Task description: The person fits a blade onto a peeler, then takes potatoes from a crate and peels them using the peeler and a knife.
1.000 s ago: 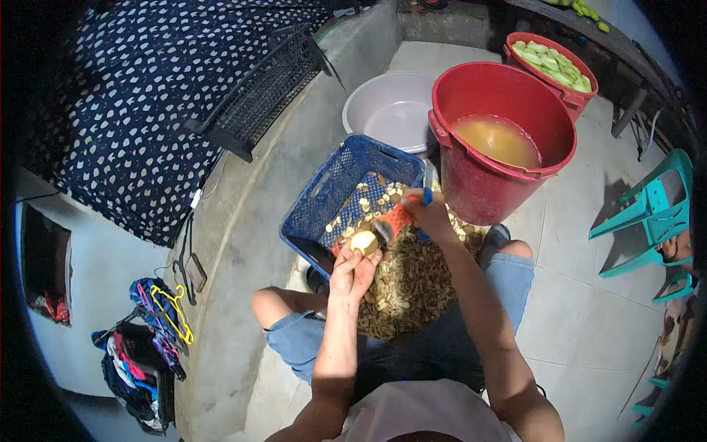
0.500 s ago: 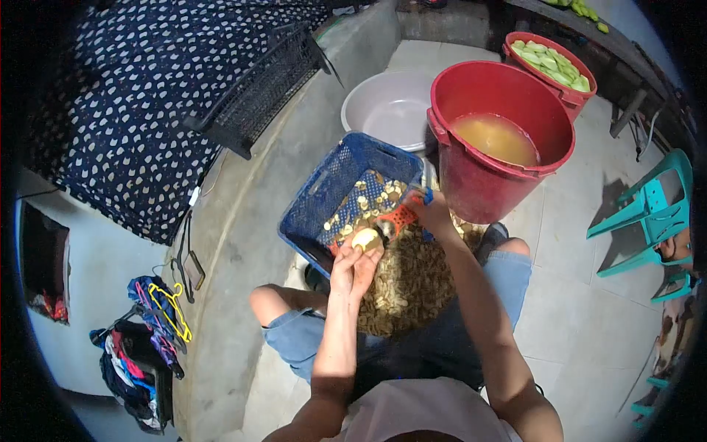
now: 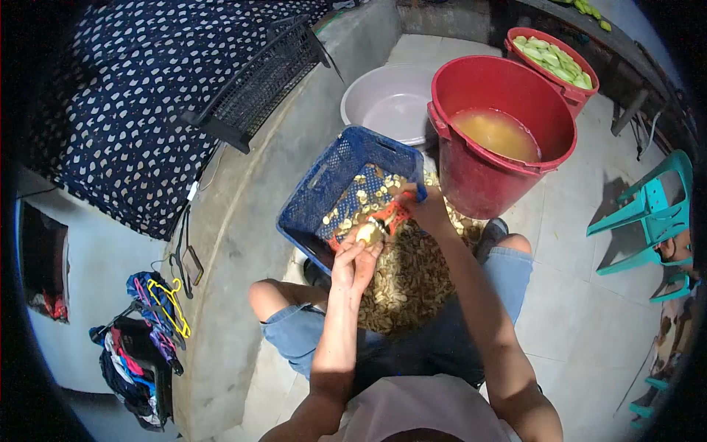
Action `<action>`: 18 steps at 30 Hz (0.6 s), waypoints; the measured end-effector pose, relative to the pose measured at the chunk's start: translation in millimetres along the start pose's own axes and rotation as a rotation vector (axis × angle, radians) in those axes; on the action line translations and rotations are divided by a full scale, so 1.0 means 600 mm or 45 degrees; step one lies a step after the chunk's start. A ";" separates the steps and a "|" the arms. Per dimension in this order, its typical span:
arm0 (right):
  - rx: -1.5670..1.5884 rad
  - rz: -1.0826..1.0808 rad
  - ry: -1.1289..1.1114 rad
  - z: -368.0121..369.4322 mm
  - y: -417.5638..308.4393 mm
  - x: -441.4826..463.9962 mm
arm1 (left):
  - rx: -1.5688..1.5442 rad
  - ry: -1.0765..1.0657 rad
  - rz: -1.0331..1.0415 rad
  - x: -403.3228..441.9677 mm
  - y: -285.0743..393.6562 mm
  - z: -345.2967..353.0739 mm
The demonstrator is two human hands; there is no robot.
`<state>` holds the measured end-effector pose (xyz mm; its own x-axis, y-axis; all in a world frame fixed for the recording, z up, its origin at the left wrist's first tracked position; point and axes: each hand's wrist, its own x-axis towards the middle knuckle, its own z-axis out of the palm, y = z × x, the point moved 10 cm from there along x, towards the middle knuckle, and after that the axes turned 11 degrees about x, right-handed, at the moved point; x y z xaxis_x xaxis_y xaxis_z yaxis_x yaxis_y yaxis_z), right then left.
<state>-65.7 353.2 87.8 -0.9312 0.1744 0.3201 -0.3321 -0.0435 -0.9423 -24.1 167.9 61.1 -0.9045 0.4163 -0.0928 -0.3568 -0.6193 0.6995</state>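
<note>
My left hand (image 3: 353,265) is closed around a pale yellow potato (image 3: 367,234), its peeled side facing up. Against the potato's far right side sits an orange-red peeler (image 3: 394,211), gripped in my right hand (image 3: 427,205). My right fingers are partly hidden behind the handle. A thick heap of brown peelings (image 3: 405,280) lies below both hands, between my legs. Just beyond them a blue plastic crate (image 3: 313,184) tilts towards me, with pale cut pieces and peelings scattered inside.
A red bucket (image 3: 471,184) of cloudy yellowish water stands ahead to the right. Behind it is another red tub (image 3: 513,50) of pale green slices. A whitish basin (image 3: 368,96) rests behind the crate. Left runs a concrete ledge (image 3: 236,214) with a black crate (image 3: 254,85); a green chair (image 3: 652,206) is right.
My right hand and the peeler have shifted slightly down and left over the potato. The potato has turned a little in my left hand.
</note>
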 end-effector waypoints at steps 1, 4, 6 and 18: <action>-0.001 -0.009 0.000 -0.004 0.012 -0.002 | 0.001 -0.007 0.006 -0.004 0.000 0.001; 0.029 0.125 0.106 -0.012 0.018 -0.002 | -0.102 0.053 -0.033 -0.005 -0.004 -0.003; 0.013 -0.003 0.063 0.003 -0.035 0.000 | 0.007 0.044 0.032 -0.004 0.004 -0.003; -0.066 -0.085 0.097 -0.021 -0.020 -0.006 | -0.076 0.058 0.026 -0.014 0.007 0.001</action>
<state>-56.5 365.3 96.5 -0.8926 0.2497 0.3755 -0.3827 0.0209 -0.9236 -17.9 162.2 65.4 -0.9208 0.3735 -0.1122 -0.3505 -0.6664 0.6581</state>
